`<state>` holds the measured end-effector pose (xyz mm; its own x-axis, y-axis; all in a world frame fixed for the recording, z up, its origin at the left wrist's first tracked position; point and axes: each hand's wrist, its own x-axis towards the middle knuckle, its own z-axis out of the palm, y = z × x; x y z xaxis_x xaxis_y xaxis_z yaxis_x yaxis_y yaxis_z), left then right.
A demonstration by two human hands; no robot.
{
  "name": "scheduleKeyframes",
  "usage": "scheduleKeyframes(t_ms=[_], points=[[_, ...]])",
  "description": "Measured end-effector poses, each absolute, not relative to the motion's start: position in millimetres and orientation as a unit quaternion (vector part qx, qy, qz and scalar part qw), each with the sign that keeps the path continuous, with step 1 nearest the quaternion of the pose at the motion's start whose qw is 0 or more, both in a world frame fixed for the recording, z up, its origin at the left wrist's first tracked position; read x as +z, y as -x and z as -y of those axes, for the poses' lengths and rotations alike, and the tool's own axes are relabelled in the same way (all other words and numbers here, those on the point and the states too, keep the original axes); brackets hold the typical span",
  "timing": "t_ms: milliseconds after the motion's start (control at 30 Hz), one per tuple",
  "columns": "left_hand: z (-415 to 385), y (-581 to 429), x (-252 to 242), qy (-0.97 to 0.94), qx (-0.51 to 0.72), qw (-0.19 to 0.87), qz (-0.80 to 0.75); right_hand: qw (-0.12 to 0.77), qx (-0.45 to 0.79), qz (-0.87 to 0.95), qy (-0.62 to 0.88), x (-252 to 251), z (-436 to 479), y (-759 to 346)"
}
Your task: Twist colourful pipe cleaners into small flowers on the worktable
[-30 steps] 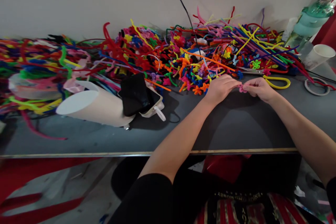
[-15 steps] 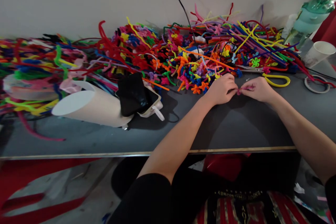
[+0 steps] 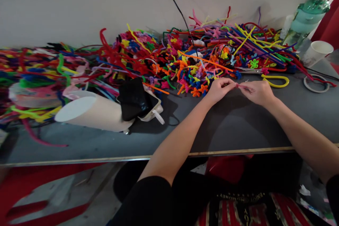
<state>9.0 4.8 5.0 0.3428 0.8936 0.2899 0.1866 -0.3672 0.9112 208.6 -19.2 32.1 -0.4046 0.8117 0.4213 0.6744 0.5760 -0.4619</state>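
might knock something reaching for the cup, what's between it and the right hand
In the head view a yellow loop lies on the table between cup and right hand, with pile ends nearer the cup.

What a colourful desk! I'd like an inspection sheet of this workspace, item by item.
Surface: dark grey table, pale front edge.
Job's things: pink pipe cleaner, pinched between left hand and right hand, just above the table.
Clutter: heap of coloured pipe cleaners along the wall; white roll lying on its side; black pouch beside it; tape ring, paper cup and green bottle at right.
Grippers: fingers of both hands shut on the pink pipe cleaner.
Cables: black cable running down the wall into the heap.
Surroundings: pale wall behind; red shapes under the table.
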Motion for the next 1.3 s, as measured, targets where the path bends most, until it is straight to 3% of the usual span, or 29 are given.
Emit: scheduleKeyframes(t_ms=[133,667,1067,1300], points=[[-4,-8,3,-0.729,0.450,0.355,-0.375,0.379,0.173,0.777,0.471,30,17,-207],[7,-20,2,-0.709,0.479,0.351,-0.379,0.406,0.309,0.702,0.496,22,14,-201],[16,-39,-5,-0.523,0.535,0.540,-0.385,0.486,0.398,0.609,0.484,17,11,-194],[27,-46,2,-0.467,0.554,0.532,-0.438,0.495,0.437,0.573,0.486,20,16,-188]])
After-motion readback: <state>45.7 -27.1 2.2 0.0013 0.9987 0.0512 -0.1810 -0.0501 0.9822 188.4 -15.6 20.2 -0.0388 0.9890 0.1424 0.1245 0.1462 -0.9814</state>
